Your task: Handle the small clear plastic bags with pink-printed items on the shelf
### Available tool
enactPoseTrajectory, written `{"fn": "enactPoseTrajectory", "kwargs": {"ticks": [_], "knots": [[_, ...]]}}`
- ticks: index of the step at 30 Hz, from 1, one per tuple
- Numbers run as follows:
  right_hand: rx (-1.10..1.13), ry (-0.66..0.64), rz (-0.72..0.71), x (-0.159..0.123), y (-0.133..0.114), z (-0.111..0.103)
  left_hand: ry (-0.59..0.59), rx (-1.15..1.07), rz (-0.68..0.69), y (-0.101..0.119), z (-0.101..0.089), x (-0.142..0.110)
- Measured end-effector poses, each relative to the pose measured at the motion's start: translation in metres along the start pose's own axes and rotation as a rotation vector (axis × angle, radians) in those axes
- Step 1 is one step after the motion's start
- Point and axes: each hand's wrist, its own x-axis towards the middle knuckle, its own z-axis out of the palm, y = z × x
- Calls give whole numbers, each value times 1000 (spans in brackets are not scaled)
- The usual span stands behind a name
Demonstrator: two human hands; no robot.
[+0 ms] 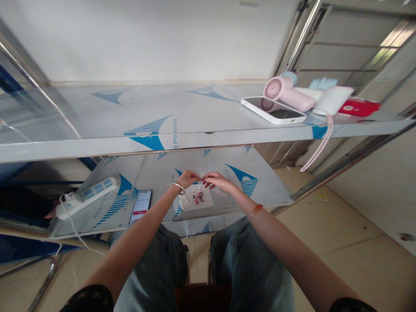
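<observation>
My left hand (188,178) and my right hand (217,180) meet fingertip to fingertip above the lower shelf (156,173). Both are closed in a pinch, and whatever lies between the fingers is too small to name. Just below them rests a white sheet (188,202), perhaps paper or a bag, bearing several small pink and dark red pieces (198,198). Some clear plastic (222,193) lies beside the sheet, under my right hand. A bracelet circles my left wrist, and an orange-brown bangle sits on my right forearm.
A phone (141,206) with a lit screen and a white power strip (87,197) with a cable lie at left. On the upper shelf (97,117) are a white-cased phone (273,111), a pink handheld fan (287,92) and a red object (359,107). A strap hangs over the edge.
</observation>
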Motion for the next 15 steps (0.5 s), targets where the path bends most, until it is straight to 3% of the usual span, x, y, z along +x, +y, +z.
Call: {"fn": "enactPoseTrajectory", "kwargs": {"ticks": [6,15], "knots": [[-5,4,-4,0,0,0,-52,-111,-49,-1,2,3],[-88,25,-16,4,2,3,-104,-30,-3,3,1,-3]]}}
